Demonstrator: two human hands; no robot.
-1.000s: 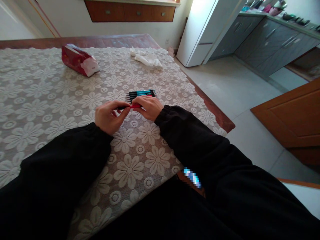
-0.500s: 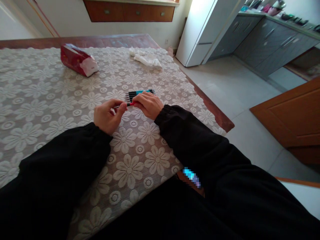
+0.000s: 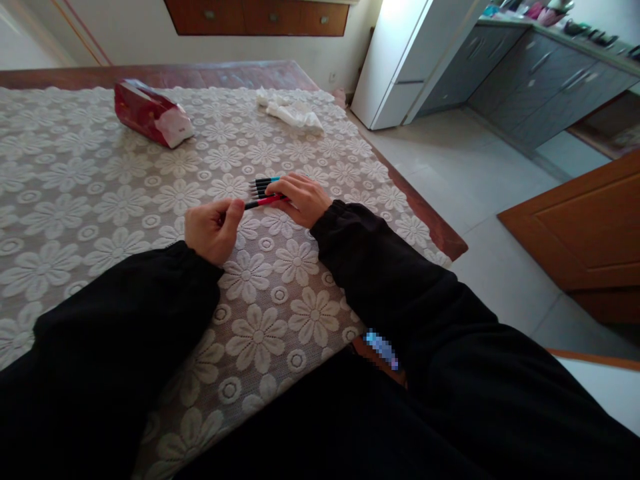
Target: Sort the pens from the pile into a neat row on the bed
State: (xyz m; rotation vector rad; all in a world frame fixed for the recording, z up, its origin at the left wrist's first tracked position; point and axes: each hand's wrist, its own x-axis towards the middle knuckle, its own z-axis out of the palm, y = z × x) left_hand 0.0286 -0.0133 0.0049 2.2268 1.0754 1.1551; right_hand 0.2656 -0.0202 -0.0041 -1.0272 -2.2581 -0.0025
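Observation:
A red and black pen spans the gap between my two hands, just above the lace tablecloth. My left hand is closed around its black end, thumb on top. At the red end my right hand has its fingers bent over the pen, with the thumb below. Just behind lies a row of several black and blue pens, side by side with their tips to the left. My right fingers cover the far ends of that row; whether they touch those pens I cannot tell.
The lace tablecloth covers a dark wooden table. A red tissue pack lies at the back left, and crumpled white tissue at the back. A fridge and a wooden door stand beyond.
More of the red and black pen shows between my hands. My left hand has drawn slightly left, and my right hand now covers more of the pen row. The view has shifted slightly.

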